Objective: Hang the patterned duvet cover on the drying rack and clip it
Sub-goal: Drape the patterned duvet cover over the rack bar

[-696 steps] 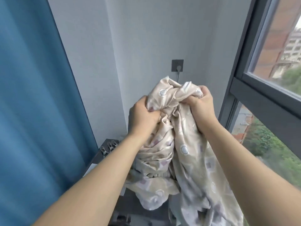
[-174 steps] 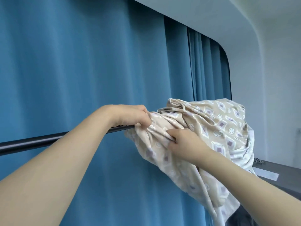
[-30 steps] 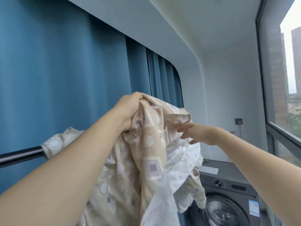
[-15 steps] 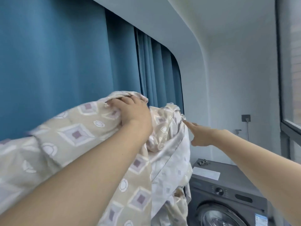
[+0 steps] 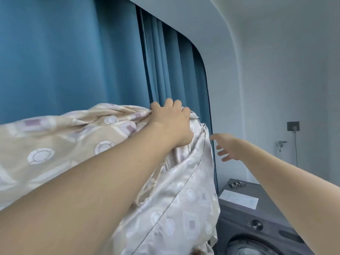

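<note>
The beige patterned duvet cover (image 5: 55,144) lies draped high across the left and middle of the view, its right end hanging down in folds (image 5: 184,208). The rack's rod is hidden under the cloth. My left hand (image 5: 171,124) grips a bunch of the cover at its top right edge. My right hand (image 5: 227,148) is held out just right of the hanging edge, fingers spread, holding nothing; its fingertip is close to the cloth. A small pile of metal clips (image 5: 236,184) lies on the washing machine.
A blue curtain (image 5: 92,61) hangs behind the cover. A grey washing machine (image 5: 257,218) stands at the lower right with a white sheet of paper (image 5: 238,197) on top. A wall socket (image 5: 292,126) with a cable and a tap are on the far wall.
My left hand has slid right along the top of the cover, spreading it. My right hand has come off the cloth edge and opened its fingers. The view has shifted slightly right.
</note>
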### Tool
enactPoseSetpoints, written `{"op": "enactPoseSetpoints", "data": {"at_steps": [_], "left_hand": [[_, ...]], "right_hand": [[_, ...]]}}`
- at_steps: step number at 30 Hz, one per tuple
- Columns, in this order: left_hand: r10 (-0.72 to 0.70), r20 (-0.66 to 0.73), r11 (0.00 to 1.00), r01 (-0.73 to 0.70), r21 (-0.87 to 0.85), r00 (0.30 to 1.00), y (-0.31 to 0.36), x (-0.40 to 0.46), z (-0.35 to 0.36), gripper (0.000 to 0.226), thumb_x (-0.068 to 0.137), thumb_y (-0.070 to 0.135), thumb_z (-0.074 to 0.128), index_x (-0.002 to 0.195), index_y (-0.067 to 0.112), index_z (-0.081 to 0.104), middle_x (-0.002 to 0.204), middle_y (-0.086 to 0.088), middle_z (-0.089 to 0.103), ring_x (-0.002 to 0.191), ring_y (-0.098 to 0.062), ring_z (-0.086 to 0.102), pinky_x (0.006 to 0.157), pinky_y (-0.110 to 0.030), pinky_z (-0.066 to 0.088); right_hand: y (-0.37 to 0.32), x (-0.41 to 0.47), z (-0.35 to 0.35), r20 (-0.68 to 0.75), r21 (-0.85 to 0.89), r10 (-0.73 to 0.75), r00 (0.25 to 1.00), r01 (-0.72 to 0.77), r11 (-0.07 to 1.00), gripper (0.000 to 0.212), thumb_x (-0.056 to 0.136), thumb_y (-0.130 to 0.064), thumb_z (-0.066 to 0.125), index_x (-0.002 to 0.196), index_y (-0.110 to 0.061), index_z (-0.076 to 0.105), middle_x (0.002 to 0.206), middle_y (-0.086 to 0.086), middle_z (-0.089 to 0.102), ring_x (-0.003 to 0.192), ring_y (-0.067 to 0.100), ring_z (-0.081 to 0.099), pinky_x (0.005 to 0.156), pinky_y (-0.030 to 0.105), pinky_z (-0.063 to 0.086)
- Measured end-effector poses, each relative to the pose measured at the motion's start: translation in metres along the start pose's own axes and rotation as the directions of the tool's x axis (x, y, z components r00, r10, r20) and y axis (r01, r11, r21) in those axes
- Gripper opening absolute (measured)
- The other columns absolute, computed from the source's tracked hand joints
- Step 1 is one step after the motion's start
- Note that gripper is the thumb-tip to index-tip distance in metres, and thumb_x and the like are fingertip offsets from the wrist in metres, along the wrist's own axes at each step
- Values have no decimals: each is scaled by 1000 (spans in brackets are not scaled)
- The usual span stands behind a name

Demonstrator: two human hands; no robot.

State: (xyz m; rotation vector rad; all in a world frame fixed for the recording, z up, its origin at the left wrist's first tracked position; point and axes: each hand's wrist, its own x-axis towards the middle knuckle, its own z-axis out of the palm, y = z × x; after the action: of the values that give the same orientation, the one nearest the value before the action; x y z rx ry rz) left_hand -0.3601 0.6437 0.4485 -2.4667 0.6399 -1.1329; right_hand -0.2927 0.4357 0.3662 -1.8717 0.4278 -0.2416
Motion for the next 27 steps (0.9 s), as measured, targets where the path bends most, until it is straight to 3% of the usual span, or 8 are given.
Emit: {"op": "enactPoseSetpoints", "data": {"at_steps": [4, 7, 12, 16, 20, 23, 25, 27], "left_hand": [[-123, 247, 992, 125, 6, 961, 19, 51, 19, 56, 86, 44, 48, 138, 25, 36, 135, -7, 37, 125, -31, 34, 95, -61, 36], [-193, 337, 980, 165, 112, 922, 27, 82, 32, 58, 86, 44, 50, 139, 25, 37, 135, -6, 37, 126, -32, 34, 94, -60, 39], [-247, 315, 966, 210, 149, 916, 32, 110, 52, 40, 88, 30, 51, 126, 18, 44, 111, -5, 47, 100, -28, 51, 80, -42, 45], [-251, 230, 967, 229, 115, 940, 26, 118, 58, 13, 89, 13, 48, 101, 18, 43, 75, 2, 39, 65, -19, 41, 53, -28, 26], [-403, 162, 906, 417, -70, 901, 21, 125, 58, 21, 88, 11, 55, 97, 14, 37, 79, -1, 41, 80, -26, 43, 63, -34, 33], [-548, 212, 764, 588, -266, 809, 12, 130, 57, 19, 88, 13, 55, 98, 11, 39, 88, -5, 44, 86, -29, 43, 68, -35, 35], [-581, 232, 696, 624, -355, 780, 5, 133, 56, 15, 87, 13, 53, 94, 9, 40, 87, -4, 46, 85, -29, 45, 62, -33, 34], [-543, 226, 730, 588, -348, 809, 3, 134, 54, 13, 88, 17, 52, 90, 10, 41, 86, -4, 48, 82, -29, 47, 57, -32, 31]], "right_hand": [[-10, 62, -8, 102, -24, -4, 995, 7, 1000, 46, 88, -47, 57, 119, -13, 53, 103, 10, 57, 84, 28, 58, 79, 40, 50], [-21, 99, -6, 208, -36, -21, 978, 29, 999, 42, 87, -54, 57, 95, -13, 57, 80, 7, 60, 68, 24, 61, 70, 33, 50], [-42, 128, 1, 246, -30, -142, 959, 154, 988, 11, 87, -19, 53, 79, -13, 54, 68, 3, 55, 60, 20, 56, 65, 31, 48], [-73, 138, -12, 192, 272, -248, 950, 192, 943, 13, 86, -14, 49, 74, -13, 52, 67, 3, 54, 63, 21, 53, 76, 38, 51], [-104, 137, -19, 104, 451, -313, 944, 236, 861, 13, 86, -17, 51, 74, -13, 48, 68, 4, 50, 67, 23, 49, 72, 36, 47], [-121, 129, -20, 87, 505, -357, 930, 268, 821, 14, 85, -21, 53, 74, -15, 46, 67, 2, 44, 62, 19, 43, 66, 31, 40], [-132, 125, -21, 115, 560, -419, 901, 289, 777, 18, 89, -24, 55, 75, -15, 48, 65, 1, 45, 59, 17, 46, 67, 31, 43], [-150, 119, -23, 170, 636, -508, 844, 300, 711, 17, 92, -28, 59, 82, -15, 57, 69, -1, 56, 64, 15, 57, 75, 32, 50]]}}
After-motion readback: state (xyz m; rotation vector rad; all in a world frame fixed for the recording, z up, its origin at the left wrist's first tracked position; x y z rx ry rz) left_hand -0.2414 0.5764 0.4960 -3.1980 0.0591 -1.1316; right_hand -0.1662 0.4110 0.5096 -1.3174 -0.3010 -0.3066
